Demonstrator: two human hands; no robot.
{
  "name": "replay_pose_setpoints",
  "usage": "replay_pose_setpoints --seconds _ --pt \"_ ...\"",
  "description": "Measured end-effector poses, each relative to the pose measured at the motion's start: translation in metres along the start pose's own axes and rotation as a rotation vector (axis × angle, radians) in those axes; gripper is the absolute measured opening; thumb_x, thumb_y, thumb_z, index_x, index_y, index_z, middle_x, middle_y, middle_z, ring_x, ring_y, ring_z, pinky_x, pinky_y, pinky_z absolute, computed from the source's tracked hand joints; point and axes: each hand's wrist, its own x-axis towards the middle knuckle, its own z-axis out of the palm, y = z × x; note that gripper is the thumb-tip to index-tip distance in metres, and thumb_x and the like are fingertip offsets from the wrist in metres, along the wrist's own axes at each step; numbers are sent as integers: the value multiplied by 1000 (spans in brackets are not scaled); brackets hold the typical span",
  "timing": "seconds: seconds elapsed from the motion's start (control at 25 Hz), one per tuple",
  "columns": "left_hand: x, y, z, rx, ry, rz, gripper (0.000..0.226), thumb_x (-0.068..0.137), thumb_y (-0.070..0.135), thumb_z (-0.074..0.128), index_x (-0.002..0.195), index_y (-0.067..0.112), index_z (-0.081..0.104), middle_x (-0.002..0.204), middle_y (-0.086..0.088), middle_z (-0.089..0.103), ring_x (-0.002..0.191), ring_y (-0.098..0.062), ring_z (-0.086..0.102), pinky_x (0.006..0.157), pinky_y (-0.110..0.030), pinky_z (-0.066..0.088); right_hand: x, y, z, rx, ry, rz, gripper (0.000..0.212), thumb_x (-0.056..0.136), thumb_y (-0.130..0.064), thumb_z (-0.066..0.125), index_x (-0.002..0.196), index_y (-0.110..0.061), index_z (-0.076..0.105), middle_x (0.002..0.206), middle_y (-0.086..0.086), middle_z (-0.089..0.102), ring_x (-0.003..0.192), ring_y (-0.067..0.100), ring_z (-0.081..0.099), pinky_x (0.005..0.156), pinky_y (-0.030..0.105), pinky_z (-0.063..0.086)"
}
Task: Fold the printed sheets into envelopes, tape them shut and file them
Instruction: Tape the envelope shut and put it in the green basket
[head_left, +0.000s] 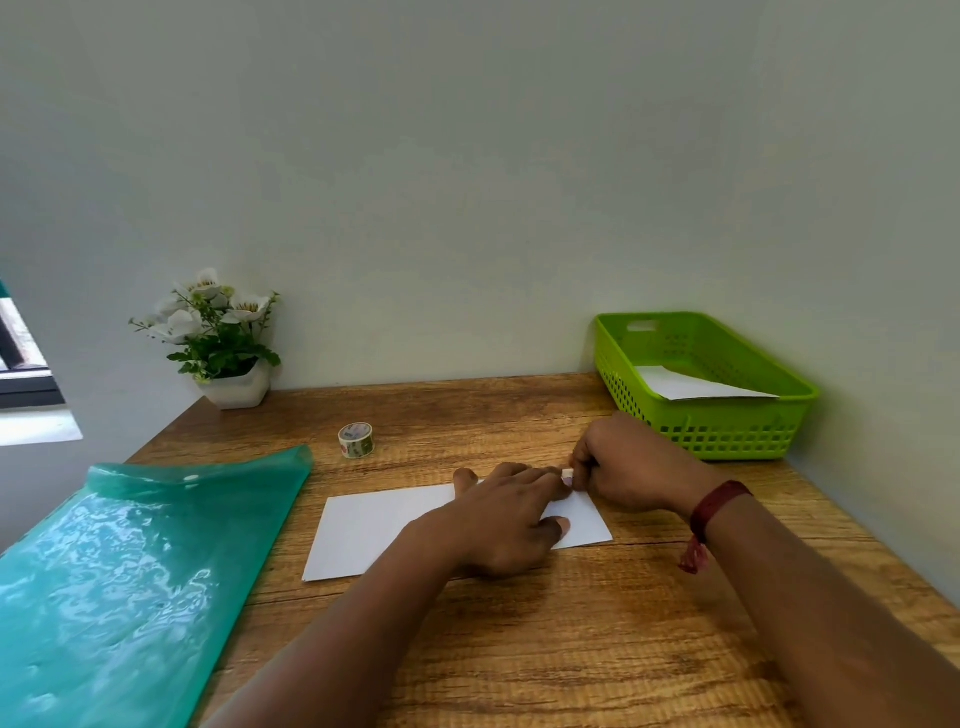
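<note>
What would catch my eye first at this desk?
Two hands meet mid-desk over a white sheet: the left hand presses it flat, the right hand pinches a small white bit at its far corner. A shiny teal folder fills the near left, and a bright green basket holding paper sits far right.

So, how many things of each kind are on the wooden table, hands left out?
Green plastic basket: 1
White paper sheet: 2, one flat on the wooden table, one in the basket
Teal plastic folder: 1
Patterned tape roll: 1
Potted white flowers: 1
Total: 6
</note>
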Motion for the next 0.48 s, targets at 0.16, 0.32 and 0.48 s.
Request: replay_pose_setpoints --seconds 0.16,0.32,0.48 --pt "-5 -5 -7 -42 155 -15 44 99 42 37 141 28 32 147 4 39 134 -19 34 105 -55 23 0 1 3 14 182 15 26 84 -4 51 78 -20 71 66 -10 54 72 14 55 62 24 39" --pt "-20 -44 -37 73 413 -284 29 94 34 41 114 19 55 117 -3 61 105 -22 56 87 -42 48 -2 -18 6 95 423 -108 20 84 -11 57 95 -22 71 91 -5 71 84 13 63 68 27 47" --pt "-39 -90 -49 56 196 -464 24 94 34 45 80 17 55 90 -2 58 86 -18 56 80 -36 50 -13 -62 25 142 320 -359 32 88 -47 49 114 -32 61 112 -14 66 101 7 60 82 27 48"
